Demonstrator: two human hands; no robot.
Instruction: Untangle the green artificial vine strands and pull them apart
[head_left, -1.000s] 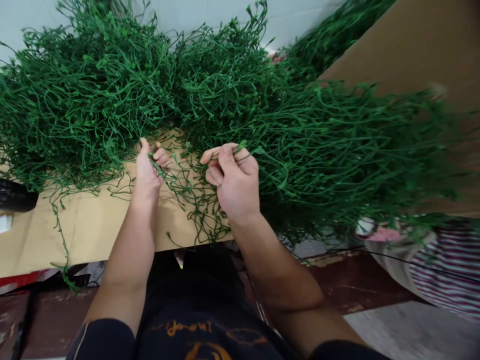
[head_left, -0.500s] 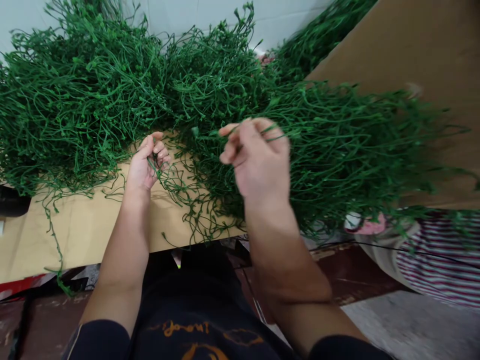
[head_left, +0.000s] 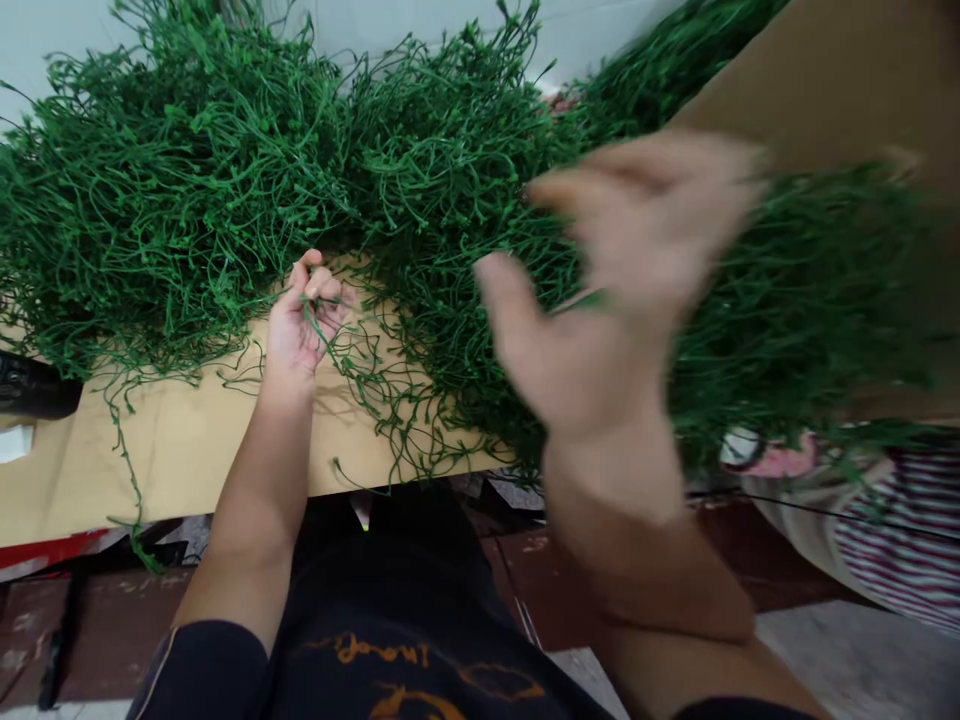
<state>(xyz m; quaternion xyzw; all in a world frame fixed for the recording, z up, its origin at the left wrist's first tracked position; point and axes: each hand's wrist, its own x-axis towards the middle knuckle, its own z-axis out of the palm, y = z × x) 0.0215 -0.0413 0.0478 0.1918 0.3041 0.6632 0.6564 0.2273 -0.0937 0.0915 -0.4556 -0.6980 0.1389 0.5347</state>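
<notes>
The left hand (head_left: 300, 325) has a thin green artificial stem (head_left: 325, 340) at its lightly curled fingers; the strand's long axis slants from there toward the near right, into loose stems (head_left: 412, 430) on the brown cardboard (head_left: 180, 440). The right hand (head_left: 622, 320), blurred, is spread with the thumb well apart from the fingers, over the right-hand heap of stems (head_left: 795, 310). It is the nearer hand to that heap; the left hand lies by the near edge of the far-left heap (head_left: 187, 190). Whether the green bit by the right thumb is held, I cannot tell.
</notes>
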